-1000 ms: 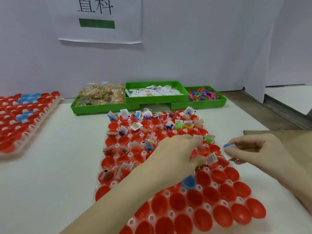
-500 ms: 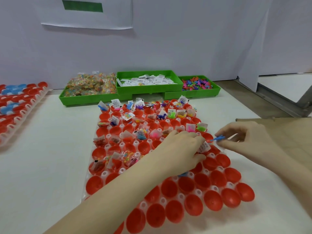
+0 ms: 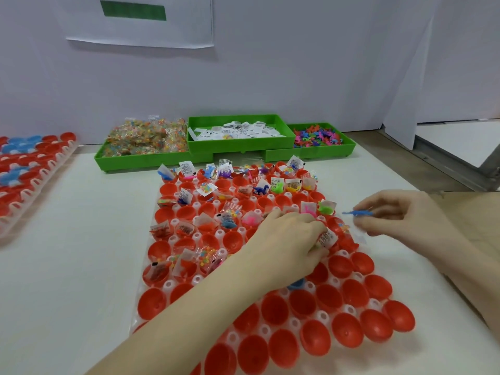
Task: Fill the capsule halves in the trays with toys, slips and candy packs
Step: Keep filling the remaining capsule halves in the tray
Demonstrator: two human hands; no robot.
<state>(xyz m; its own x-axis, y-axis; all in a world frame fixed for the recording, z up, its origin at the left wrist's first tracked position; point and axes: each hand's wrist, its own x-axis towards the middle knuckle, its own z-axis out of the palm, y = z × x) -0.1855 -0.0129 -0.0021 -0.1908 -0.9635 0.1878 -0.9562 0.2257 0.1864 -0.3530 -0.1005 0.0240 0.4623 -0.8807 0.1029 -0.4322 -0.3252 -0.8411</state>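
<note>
A clear tray (image 3: 173, 284) of red capsule halves lies in front of me. Its far rows hold toys, slips and candy packs; the near rows are bare. My left hand (image 3: 290, 242) rests over the tray's middle right, fingers pinched on a white printed slip (image 3: 327, 237) above a capsule. My right hand (image 3: 397, 213) hovers just right of the tray and pinches a small blue toy (image 3: 357, 213) between thumb and fingers. A blue object (image 3: 296, 284) sits in a capsule under my left wrist, partly hidden.
Three green bins stand at the back: candy packs (image 3: 146, 142), paper slips (image 3: 238, 131), coloured toys (image 3: 318, 136). A second tray (image 3: 29, 169) of red and blue capsule halves lies at the far left. Brown cardboard (image 3: 470, 220) lies on the right. A white wall stands behind.
My right hand with the blue toy has lifted slightly and drawn away to the right of the tray. My left hand stays over the same capsules with the slip. The view has tilted down.
</note>
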